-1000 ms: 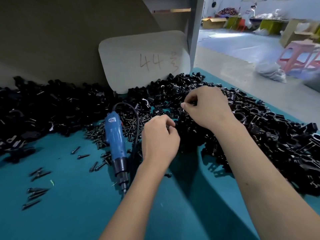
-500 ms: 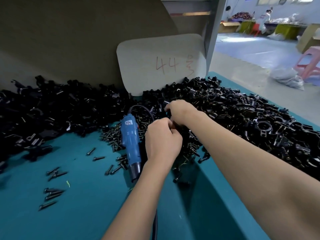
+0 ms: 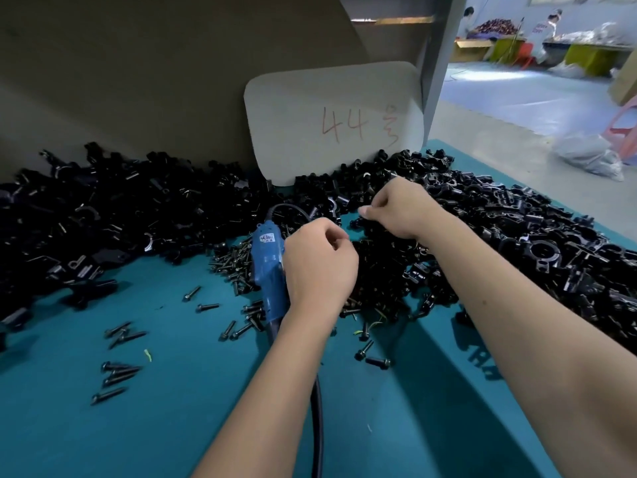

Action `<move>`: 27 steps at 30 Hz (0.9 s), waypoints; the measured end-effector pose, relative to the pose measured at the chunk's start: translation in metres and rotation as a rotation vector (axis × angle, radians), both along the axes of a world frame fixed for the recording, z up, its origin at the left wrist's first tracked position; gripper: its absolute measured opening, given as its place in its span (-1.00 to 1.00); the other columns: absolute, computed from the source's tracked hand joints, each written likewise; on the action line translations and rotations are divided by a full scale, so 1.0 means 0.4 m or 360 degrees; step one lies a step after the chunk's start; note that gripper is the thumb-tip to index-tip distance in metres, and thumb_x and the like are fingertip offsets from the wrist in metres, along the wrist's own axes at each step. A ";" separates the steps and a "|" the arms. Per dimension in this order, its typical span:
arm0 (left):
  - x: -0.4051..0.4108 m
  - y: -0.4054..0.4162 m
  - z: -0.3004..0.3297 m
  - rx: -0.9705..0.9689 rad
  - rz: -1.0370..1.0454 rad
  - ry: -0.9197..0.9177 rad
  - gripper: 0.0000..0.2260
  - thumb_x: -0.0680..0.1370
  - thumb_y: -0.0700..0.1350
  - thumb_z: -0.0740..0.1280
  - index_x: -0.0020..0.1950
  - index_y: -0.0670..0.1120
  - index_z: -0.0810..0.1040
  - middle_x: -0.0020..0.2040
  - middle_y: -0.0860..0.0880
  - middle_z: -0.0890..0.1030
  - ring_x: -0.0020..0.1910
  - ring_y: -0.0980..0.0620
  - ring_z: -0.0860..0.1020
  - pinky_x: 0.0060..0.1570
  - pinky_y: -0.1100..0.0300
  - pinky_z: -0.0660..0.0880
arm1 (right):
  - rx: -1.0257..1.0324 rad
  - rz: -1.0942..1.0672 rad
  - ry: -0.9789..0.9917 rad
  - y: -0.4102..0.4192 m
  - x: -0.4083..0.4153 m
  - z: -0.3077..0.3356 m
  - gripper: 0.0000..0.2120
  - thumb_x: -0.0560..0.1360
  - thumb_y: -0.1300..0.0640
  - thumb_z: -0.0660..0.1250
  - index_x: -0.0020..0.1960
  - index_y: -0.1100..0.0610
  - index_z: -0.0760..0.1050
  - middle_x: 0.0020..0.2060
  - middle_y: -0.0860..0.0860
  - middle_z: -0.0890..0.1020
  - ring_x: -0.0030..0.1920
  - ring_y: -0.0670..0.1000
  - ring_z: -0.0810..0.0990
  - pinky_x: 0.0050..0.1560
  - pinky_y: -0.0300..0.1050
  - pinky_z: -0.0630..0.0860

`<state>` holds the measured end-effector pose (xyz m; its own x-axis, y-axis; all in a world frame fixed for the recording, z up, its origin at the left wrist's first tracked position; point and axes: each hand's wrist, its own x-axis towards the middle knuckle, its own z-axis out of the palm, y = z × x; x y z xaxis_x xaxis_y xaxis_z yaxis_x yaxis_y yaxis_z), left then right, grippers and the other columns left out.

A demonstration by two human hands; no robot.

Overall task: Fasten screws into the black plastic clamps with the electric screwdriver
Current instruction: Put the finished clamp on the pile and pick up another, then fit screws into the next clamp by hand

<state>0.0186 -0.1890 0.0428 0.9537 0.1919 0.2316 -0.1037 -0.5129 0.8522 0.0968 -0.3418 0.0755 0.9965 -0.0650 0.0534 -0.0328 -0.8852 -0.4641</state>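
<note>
- Teal table top (image 3: pixel 172 426), strewn with parts under both forearms.
- Black plastic clamps (image 3: pixel 517 243) heaped along the far edge and down the right side; a second heap (image 3: pixel 86 208) at far left against the brown board.
- Dark screws (image 3: pixel 238 267) piled just left of the blue electric screwdriver (image 3: pixel 270 270); loose ones (image 3: pixel 119 374) scattered on the near left, a few more (image 3: pixel 370 357) between the forearms.
- Screwdriver lying flat on the table, cord end toward the clamps, tip end hidden behind the left wrist; black cable (image 3: pixel 317 426) running under the left forearm toward the viewer.
- Left hand (image 3: pixel 319 267) just right of the screwdriver, back of hand up, fingers curled inward toward the palm; contents hidden, cannot tell whether anything is held.
- Right hand (image 3: pixel 400 208) over the clamp heap, fingers bent down into the pile, thumb and forefinger tips brought together at the left; cannot tell whether a part is pinched between them.
- Both hands near each other, not touching.
- Pale card (image 3: pixel 331 122) marked "44" in red, propped upright behind the clamps.
- People in white at distant benches, white bags on the floor at far right.
</note>
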 end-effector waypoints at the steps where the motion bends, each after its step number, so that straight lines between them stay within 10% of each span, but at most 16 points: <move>1: -0.002 0.009 0.004 -0.0001 0.0011 -0.0006 -0.78 0.51 -0.23 0.30 -0.18 0.06 0.64 -0.29 0.12 0.63 -0.38 0.14 0.56 -0.39 0.28 0.41 | -0.0012 0.0017 0.0027 0.003 -0.002 -0.002 -0.64 0.62 -0.06 0.41 -0.24 0.14 0.63 -0.40 0.03 0.55 -0.27 0.08 0.55 -0.25 -0.13 0.39; 9: -0.022 0.108 0.014 -0.0053 0.0083 -0.0097 -0.78 0.49 -0.25 0.31 -0.20 0.04 0.64 -0.31 0.11 0.63 -0.35 0.14 0.56 -0.31 0.28 0.43 | -0.0040 0.0031 -0.0190 0.105 -0.021 0.003 -0.67 0.69 -0.06 0.28 -0.04 0.21 0.48 -0.13 0.16 0.60 -0.06 0.22 0.58 -0.08 -0.01 0.43; 13: -0.016 0.198 -0.005 -0.0037 0.0278 -0.0139 -0.81 0.49 -0.24 0.33 -0.17 0.01 0.66 -0.24 0.10 0.65 -0.21 0.10 0.60 -0.20 0.20 0.48 | 0.1019 0.0201 -0.0208 0.220 -0.053 0.022 -0.75 0.71 0.05 0.25 0.10 0.26 0.36 -0.18 0.21 0.61 -0.36 0.11 0.67 -0.34 -0.01 0.65; 20: 0.061 0.442 -0.048 0.1059 0.0356 0.0121 -0.52 0.57 -0.22 0.29 0.51 -0.05 0.45 0.54 -0.10 0.35 0.50 -0.20 0.23 0.41 -0.01 0.34 | 0.0739 0.0684 -0.0139 0.455 -0.117 -0.025 -0.76 0.69 -0.04 0.28 -0.09 0.06 0.47 -0.42 -0.09 0.50 -0.35 -0.07 0.51 -0.31 -0.14 0.37; 23: 0.080 0.496 -0.056 0.1365 0.0246 0.0290 -0.58 0.57 -0.12 0.33 0.45 0.02 0.47 0.43 -0.04 0.42 0.43 -0.17 0.28 0.30 -0.04 0.41 | 0.0679 0.0819 -0.0069 0.508 -0.131 -0.047 -0.87 0.65 0.08 0.36 -0.06 0.07 0.60 -0.40 -0.17 0.52 -0.38 -0.21 0.46 -0.31 -0.33 0.31; 27: 0.083 0.516 -0.053 0.1480 0.0208 0.0352 -0.69 0.58 -0.11 0.38 0.31 -0.09 0.50 0.27 -0.14 0.44 0.28 -0.20 0.40 0.18 -0.05 0.47 | 0.0656 0.0876 0.0022 0.513 -0.148 -0.056 -0.92 0.52 0.19 0.49 -0.01 0.05 0.68 -0.21 0.06 0.66 -0.27 -0.10 0.49 -0.16 -0.10 0.45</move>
